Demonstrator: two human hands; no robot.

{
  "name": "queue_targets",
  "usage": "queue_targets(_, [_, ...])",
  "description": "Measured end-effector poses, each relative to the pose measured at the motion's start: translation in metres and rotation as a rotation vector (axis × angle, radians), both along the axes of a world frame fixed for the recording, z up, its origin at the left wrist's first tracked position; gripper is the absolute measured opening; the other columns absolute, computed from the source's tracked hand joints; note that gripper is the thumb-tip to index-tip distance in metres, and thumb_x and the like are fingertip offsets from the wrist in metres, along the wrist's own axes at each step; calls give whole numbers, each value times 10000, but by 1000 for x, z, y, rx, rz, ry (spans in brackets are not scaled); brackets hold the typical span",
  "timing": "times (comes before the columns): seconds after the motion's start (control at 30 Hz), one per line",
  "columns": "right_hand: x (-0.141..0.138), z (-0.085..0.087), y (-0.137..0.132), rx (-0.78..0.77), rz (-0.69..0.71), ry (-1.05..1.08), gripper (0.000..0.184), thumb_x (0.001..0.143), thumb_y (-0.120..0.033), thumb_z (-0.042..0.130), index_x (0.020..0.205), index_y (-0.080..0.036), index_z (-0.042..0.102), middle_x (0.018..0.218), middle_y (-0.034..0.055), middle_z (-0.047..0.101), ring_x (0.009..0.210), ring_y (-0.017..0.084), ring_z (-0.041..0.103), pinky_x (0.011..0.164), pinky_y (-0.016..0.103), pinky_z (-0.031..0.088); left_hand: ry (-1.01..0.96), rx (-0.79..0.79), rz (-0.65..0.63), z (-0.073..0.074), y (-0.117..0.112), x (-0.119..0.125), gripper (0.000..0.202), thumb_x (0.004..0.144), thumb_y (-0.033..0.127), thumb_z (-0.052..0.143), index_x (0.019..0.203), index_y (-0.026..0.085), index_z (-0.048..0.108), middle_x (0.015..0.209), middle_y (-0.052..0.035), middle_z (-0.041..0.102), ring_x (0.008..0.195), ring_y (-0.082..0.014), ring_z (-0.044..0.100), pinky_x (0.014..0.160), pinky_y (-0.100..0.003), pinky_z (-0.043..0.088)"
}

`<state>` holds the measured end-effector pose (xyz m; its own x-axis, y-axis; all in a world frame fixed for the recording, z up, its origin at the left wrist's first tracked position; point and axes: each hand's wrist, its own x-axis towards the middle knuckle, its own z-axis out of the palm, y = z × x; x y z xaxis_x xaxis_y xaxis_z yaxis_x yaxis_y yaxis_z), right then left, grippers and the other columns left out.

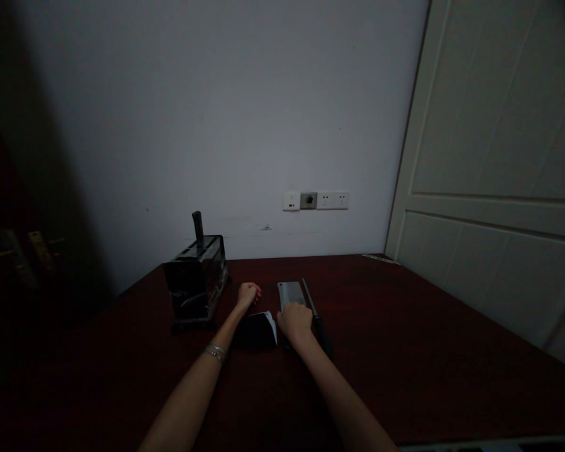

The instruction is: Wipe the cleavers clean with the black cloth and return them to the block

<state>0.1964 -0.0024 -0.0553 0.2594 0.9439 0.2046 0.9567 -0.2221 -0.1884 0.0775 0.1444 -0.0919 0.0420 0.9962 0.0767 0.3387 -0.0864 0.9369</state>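
Observation:
My right hand point(294, 321) lies closed over the handle end of a cleaver point(290, 292), whose wide grey blade points away from me on the dark red table point(405, 339). My left hand point(248, 294) rests on the table as a loose fist, just left of the blade; I cannot see anything in it. Between my wrists lies a dark object with a white edge point(258, 328). A thin honing rod point(316, 316) with a black handle lies right beside my right hand. A bracelet sits on my left wrist.
A dark knife block point(196, 287) with one black handle sticking up stands at the left. A row of wall sockets point(316, 200) is on the white wall behind. A pale door point(494, 188) stands at the right. The room is dim.

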Motion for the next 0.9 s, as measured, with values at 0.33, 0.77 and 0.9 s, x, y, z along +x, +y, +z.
queue_targets(0.33, [-4,-5,9,-13,-5,-21,260,805,-248,468,876,-112,678,885,184,666,824,263,635,665,332,460,5,1,7,-3,5,-1,167,604,65,393,562,128,543,459,12,518,364,-65,434,382,-166,330])
queue_targets(0.77, [-6,-4,10,3,5,-12,279,808,-103,410,863,-85,683,853,192,670,806,267,639,655,332,467,-3,-4,-6,0,1,-1,197,619,41,365,575,126,538,464,17,509,358,-62,425,378,-167,319])
queue_targets(0.9, [-5,2,8,16,-11,8,297,811,-89,388,866,-88,680,855,194,668,801,269,641,647,339,476,-1,-6,-11,0,1,-1,201,621,36,360,574,125,534,466,18,509,353,-62,423,372,-166,313])
